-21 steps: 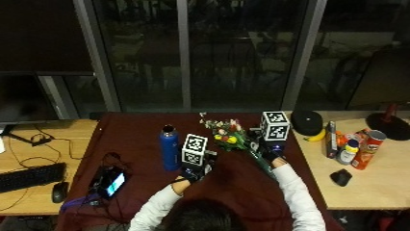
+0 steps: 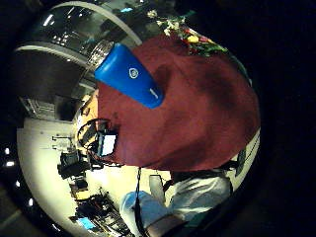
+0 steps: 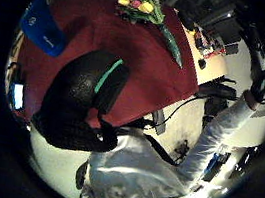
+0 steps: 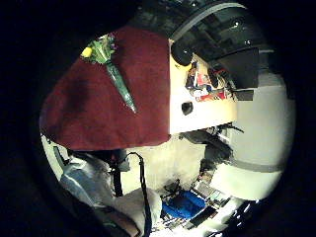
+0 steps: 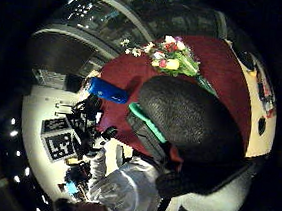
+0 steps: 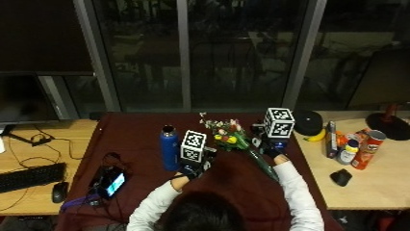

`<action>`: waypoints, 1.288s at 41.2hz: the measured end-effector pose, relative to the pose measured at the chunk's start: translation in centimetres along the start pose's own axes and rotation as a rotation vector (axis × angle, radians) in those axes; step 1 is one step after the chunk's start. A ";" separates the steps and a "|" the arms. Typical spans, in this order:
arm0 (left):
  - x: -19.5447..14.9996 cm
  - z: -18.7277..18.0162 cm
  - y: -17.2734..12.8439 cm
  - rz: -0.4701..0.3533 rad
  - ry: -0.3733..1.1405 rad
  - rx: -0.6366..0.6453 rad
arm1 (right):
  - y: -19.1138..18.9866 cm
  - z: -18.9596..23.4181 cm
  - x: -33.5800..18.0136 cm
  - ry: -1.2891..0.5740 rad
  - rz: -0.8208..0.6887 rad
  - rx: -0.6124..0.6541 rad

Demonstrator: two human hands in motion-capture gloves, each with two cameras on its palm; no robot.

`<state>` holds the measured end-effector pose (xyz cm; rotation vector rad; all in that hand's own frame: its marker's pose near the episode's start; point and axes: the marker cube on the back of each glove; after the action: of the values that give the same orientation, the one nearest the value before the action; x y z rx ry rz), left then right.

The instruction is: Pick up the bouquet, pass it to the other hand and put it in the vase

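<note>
Fingers first: not much can be made out. In the outside view both hands are mostly covered by what sits on the gloves, so how far the fingers of the left hand [image 6: 190,169] or right hand [image 6: 272,150] are spread can't be told. A curled black thumb [image 3: 80,96] is seen close up in the left thumb side palm view, and the same goes for the right thumb [image 5: 189,123] in its own view, but nothing is seen gripped by either one.

The bouquet [image 6: 240,147] is lying on the dark red tablecloth [image 6: 134,132], between the two hands, flower heads pointing away from the person and the green wrapped stems running back toward the right forearm. The palm views give what the outside view doesn't: the bouquet [image 4: 111,66] is shown lying flat on the cloth with bare cloth all round it, apart from any hand, with yellow and red blooms picked out.

A blue bottle [image 6: 169,148] stands upright on the cloth just beside the left hand. Its open top is only seen from outside.
</note>
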<state>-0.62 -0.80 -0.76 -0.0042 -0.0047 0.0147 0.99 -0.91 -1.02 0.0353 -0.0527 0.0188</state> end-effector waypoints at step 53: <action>0.3 -0.3 0.3 0.054 0.059 0.011 | -5.3 8.9 8.1 -0.067 0.327 -0.282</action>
<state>-0.30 -0.45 -1.11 0.0064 0.0549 0.0682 8.68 -6.33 8.11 -0.2553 -0.1269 0.3367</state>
